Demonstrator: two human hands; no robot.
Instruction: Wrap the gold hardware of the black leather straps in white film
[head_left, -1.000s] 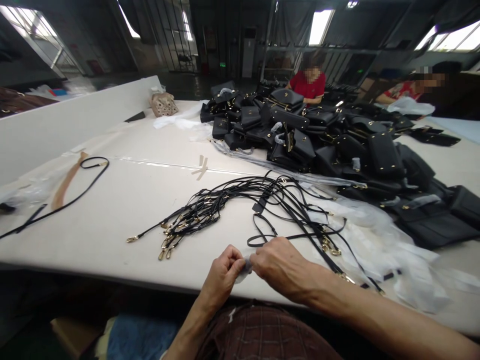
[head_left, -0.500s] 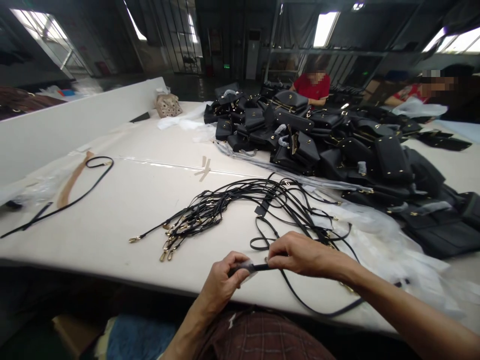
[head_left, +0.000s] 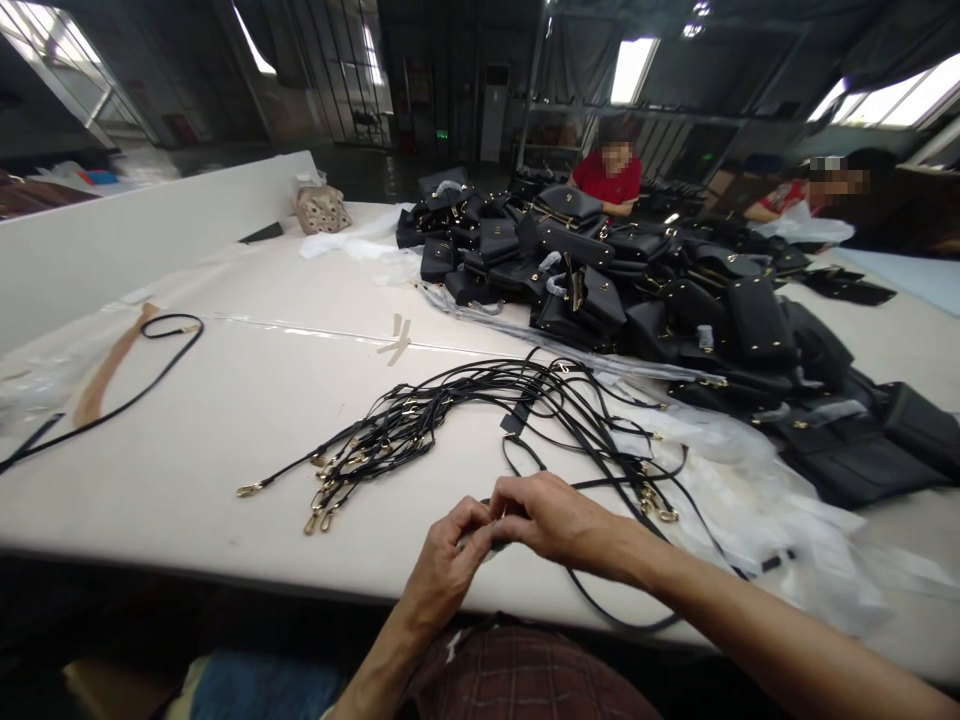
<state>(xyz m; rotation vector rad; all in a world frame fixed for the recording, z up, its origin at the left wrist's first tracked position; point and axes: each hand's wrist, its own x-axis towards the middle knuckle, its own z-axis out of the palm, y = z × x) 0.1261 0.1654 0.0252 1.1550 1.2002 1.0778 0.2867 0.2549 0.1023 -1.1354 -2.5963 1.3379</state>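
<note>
- Both hands meet at the near table edge. The left hand [head_left: 448,562] and right hand [head_left: 553,518] have their fingertips pinched together on one end of a black strap [head_left: 622,625]. Both grips are closed.
- Something small and pale sits between the fingertips. It could be wrap or a tag, too small to tell.
- The rest of the strap droops off the edge to the right of the hands, below the right forearm.
- Just beyond the fingers lies a loose bundle of straps [head_left: 465,405]. Its gold clips [head_left: 328,492] fan out to the left.
- Right of the hands is crumpled clear plastic [head_left: 750,500].
- Further out is a pile of black bags [head_left: 675,290]. Far left, a lone strap [head_left: 154,365] lies on the white table [head_left: 225,450].
- Across the table are a person in red [head_left: 604,180] and a second person [head_left: 795,195], well apart from these hands.
- Progress, as a judgement: one strap is in hand and many lie in the bundle. Nothing shows which are finished.
- Hidden: the strap end itself and any clip on it are covered by the fingers.
</note>
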